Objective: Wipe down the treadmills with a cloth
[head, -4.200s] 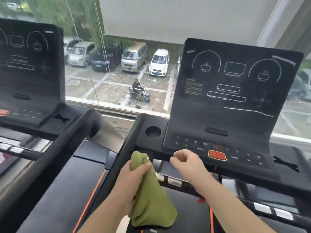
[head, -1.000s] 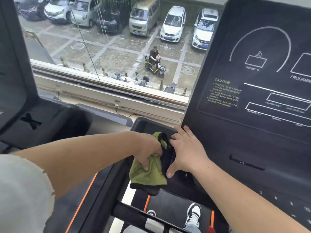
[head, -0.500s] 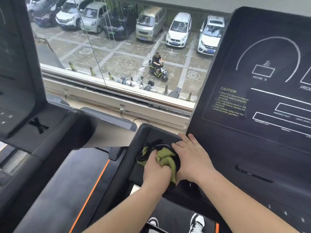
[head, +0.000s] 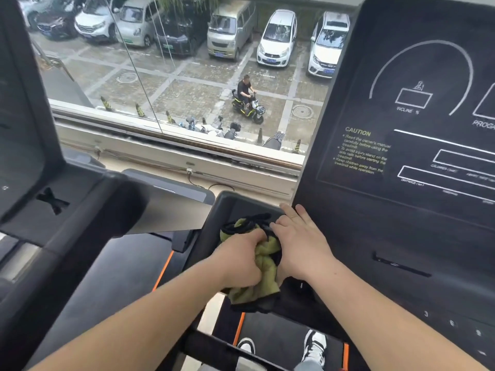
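Cloth: the green cloth (head: 263, 261) with a dark edge is bunched on the left wing of the treadmill (head: 401, 236). Its far end is pushed into the hollow (head: 230, 207) there, and its near end hangs over the wing's front edge.
Left hand: the left hand (head: 239, 261) is clenched round the cloth, fingers curled into the bunch, pressing it down on the wing.
Right hand: the right hand (head: 301, 241) is released, with fingers straight and close together. It lies flat just right of the cloth and touches it, and its fingertips reach the foot of the screen (head: 396, 145).
Screen: black and tilted back, with white outlines and a yellow CAUTION note.
Second treadmill: a second treadmill (head: 53, 199) stands to the left, across a gap.
Shoes: black and white shoes (head: 314, 342) stand on the belt below.
Window: the window (head: 187, 84) looks out on parked cars and a scooter rider (head: 245, 89).
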The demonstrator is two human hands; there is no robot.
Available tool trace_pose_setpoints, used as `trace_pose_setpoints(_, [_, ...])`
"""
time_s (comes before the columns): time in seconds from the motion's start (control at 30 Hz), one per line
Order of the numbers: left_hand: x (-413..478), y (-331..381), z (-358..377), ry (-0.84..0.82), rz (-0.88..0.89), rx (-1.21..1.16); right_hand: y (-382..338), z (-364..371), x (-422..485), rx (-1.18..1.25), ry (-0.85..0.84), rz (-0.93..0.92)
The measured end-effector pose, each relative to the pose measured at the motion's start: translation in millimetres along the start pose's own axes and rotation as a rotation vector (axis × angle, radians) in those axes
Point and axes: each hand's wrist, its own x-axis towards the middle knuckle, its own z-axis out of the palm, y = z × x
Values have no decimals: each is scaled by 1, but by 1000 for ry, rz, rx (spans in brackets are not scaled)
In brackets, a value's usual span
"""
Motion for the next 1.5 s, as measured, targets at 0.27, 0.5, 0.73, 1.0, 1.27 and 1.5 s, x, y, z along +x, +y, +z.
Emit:
trace_pose_setpoints(0.27, [-19, 14, -31, -107, 122, 698, -4, -6, -2, 0, -32, 31])
trace_pose_setpoints(0.5, [-67, -56, -73, 175, -299, 535, -2, -5, -1, 6, -57, 12])
trace_pose_setpoints(0.73, [-52, -37, -27, 276, 148, 167, -4, -6, -2, 10, -50, 13])
trace_pose_setpoints(1.0, [1, -23, -10, 113, 337, 704, -4, -4, 2, 7, -74, 29])
trace_pose_setpoints(1.27, [18, 13, -18, -6, -31, 321, -5, -8, -1, -5, -75, 26])
trace_pose_setpoints(1.5, [-19, 12, -1, 88, -196, -461, -3, -1, -1, 79, -7, 26])
